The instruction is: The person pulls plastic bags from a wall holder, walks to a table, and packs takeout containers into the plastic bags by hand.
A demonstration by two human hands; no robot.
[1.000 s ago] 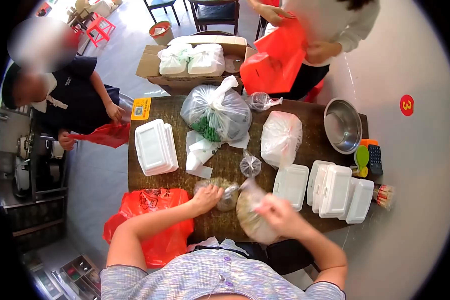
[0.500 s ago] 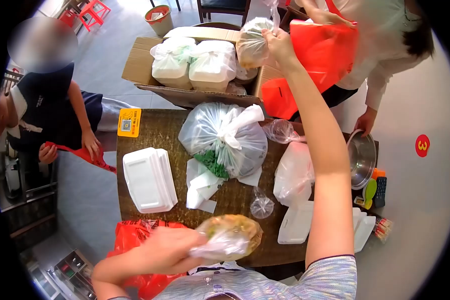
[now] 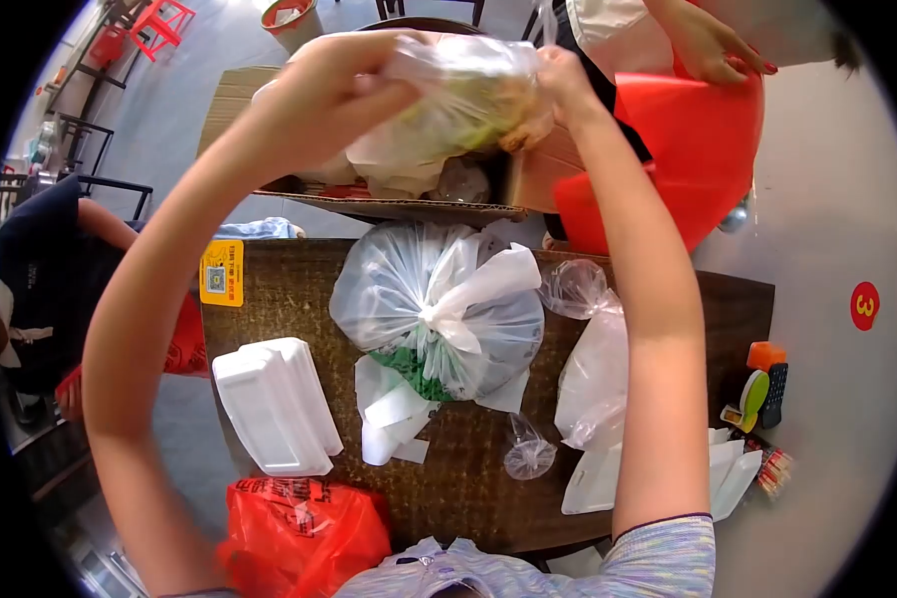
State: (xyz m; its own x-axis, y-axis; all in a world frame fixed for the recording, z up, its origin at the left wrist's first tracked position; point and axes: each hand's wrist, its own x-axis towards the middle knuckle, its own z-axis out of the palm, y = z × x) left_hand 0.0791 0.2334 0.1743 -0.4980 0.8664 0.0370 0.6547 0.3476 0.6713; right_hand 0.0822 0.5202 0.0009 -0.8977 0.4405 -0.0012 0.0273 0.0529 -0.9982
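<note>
Stretched out over the cardboard box (image 3: 227, 112), my left hand (image 3: 354, 85) is closed on a clear bag of food (image 3: 448, 105) with yellow-green contents, blurred by motion. My right hand (image 3: 565, 88) pinches the gathered neck of another clear bag (image 3: 546, 25). Its brownish food (image 3: 528, 132) sits close against the first bag, and the boundary between the two is hard to make out. Inside the box, white packages and a clear round container (image 3: 461, 181) show partly; my left arm and the bags hide the rest.
A large knotted plastic bag (image 3: 394, 279) stands mid-table. White foam boxes (image 3: 274, 404) are at left, foam trays (image 3: 593, 478) at right, a red bag (image 3: 304, 528) near me. One co-worker's hand (image 3: 713, 45) is by a red bag (image 3: 693, 159); another person (image 3: 45, 269) stands left.
My left hand has swung from near my body up and forward over the box with its food bag, meeting the right hand's bag. The metal basin has left the table's right edge.
</note>
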